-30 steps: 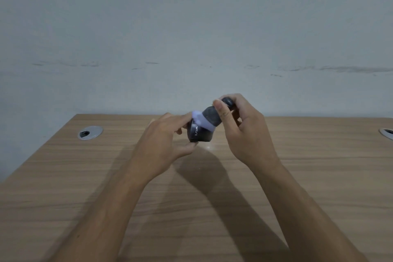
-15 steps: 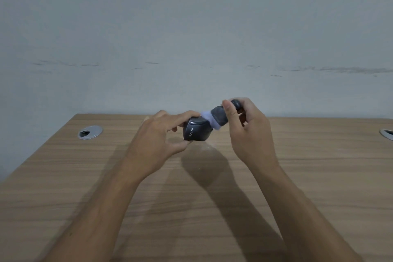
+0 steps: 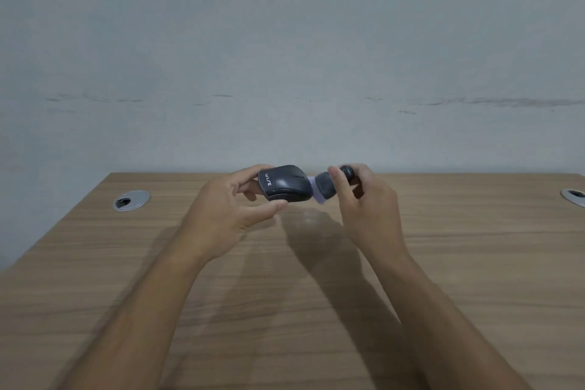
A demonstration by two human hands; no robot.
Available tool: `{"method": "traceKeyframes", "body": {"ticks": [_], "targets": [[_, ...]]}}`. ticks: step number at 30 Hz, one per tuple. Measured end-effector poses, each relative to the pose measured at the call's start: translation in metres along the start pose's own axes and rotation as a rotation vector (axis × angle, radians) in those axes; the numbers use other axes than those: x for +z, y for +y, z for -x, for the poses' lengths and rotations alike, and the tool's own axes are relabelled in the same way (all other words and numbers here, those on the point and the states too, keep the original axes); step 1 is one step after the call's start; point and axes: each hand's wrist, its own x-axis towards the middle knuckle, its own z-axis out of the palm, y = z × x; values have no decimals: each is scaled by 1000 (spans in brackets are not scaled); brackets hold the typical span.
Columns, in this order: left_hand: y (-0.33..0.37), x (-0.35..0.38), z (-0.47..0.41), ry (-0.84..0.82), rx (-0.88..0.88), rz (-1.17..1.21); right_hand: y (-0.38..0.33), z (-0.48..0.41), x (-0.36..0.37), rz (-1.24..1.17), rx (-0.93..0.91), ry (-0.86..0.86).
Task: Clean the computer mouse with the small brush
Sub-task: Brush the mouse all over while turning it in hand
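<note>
Mouse [image 3: 285, 183] pinched; brush [image 3: 324, 188] gripped

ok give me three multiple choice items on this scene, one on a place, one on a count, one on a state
1. Where is the dark grey computer mouse?
A. flat on the desk
B. held above the desk in the left hand
C. on the wall

2. How many round silver cable grommets show on the wooden desk?
A. one
B. two
C. four

3. What is the right hand doing?
A. holding the small grey brush at the mouse's end
B. resting open
C. gripping a cloth

Answers: 1 B, fingers wrap it and a shadow lies below; 2 B, one left, one right; 3 A, pale bristles meet the mouse.
</note>
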Motion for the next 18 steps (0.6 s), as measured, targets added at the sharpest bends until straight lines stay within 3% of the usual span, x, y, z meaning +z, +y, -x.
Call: {"method": "traceKeyframes", "body": {"ticks": [4, 8, 14, 18], "targets": [[-3, 7, -1, 33, -81, 9, -7, -4, -2, -118, 27, 17], [-4, 11, 0, 37, -124, 134, -23, 4, 4, -173, -72, -115], [-3, 5, 0, 26, -136, 263, 0, 1, 3, -60, 34, -52], [-6, 5, 0, 7, -143, 249, -6, -3, -3, -138, 60, -20]]}}
